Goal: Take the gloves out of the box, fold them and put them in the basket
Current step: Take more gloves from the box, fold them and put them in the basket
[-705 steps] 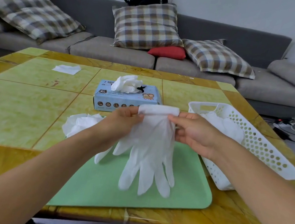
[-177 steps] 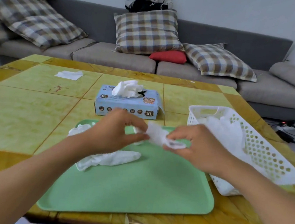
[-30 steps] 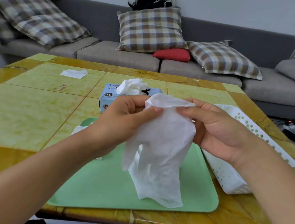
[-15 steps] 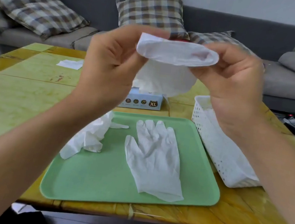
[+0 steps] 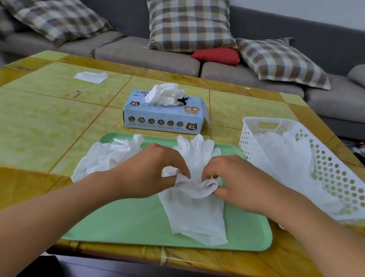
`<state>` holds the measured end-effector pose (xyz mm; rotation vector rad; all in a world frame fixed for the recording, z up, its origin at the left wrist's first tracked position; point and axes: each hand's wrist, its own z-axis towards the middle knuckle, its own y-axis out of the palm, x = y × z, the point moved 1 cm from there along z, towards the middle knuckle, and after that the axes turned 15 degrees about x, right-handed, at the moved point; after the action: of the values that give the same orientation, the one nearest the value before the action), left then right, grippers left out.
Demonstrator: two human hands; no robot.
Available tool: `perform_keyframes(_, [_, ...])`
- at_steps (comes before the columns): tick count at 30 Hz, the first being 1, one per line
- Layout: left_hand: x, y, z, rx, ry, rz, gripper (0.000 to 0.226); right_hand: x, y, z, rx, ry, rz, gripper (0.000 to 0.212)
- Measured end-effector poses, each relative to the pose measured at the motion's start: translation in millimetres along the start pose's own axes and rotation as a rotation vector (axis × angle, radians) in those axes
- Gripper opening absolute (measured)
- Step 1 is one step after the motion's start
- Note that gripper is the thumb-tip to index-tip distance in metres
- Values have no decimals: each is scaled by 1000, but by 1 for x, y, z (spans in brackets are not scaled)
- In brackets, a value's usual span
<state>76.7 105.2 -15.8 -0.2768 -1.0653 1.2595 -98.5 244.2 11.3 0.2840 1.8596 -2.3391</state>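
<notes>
Both hands low at frame centre over flat mint-green plastic tray (image 5: 120,227). Left hand (image 5: 147,171) and right hand (image 5: 240,182) each pinched cuff edge of thin white disposable glove (image 5: 194,185), grip of both closed on bunched cuff. Lay over second white glove flat on tray (image 5: 196,223), cuff toward bottom of frame, fingertips poking out past the hands toward upper centre. Crumpled white glove pile (image 5: 106,154) draped over tray's left edge, partly on yellow-green tiled counter (image 5: 29,124). Light-blue cardboard glove box marked XL (image 5: 163,117) sat just beyond tray, centre frame, with tuft of white gloves (image 5: 164,93) sticking out of top slot. White perforated plastic basket (image 5: 338,171) at right of frame, beside tray's right edge, with white gloves in basket (image 5: 289,156) lying inside. Small white flat scrap (image 5: 90,76) on counter, upper left. Grey sofa (image 5: 146,53) across top of frame with checked cushions (image 5: 189,21) and one red cushion (image 5: 217,55).
</notes>
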Motion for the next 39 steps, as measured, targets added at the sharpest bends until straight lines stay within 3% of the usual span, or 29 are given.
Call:
perform_keyframes(3, [16, -6, 0, 115, 90, -63, 13, 4, -7, -3, 1, 0, 30, 19])
perform_keyframes(5, [26, -5, -5, 107, 163, -41, 14, 4, -9, -5, -38, 16, 45, 21])
perform_keyframes(9, [24, 2, -21, -88, 184, 42, 18, 3, -7, -10, -221, 45, 28, 18])
perform_keyframes(13, [17, 12, -29, -262, 207, 160, 15, 1, -2, -11, -281, 19, 23, 11])
perform_keyframes(21, [14, 14, -24, -332, 104, 88, 15, 0, 0, -15, -412, 50, 21, 7])
perform_keyframes(30, [23, 13, -24, -398, 100, 15, 28, -6, 0, -20, -445, -1, 27, 31])
perform_keyframes(36, [27, 11, -28, -470, 116, 81, 19, -8, 11, -19, -466, -6, 10, 16])
perform_keyframes(39, [31, 5, -27, -522, 74, 107, 29, -10, 13, -20, -484, -2, 44, 6])
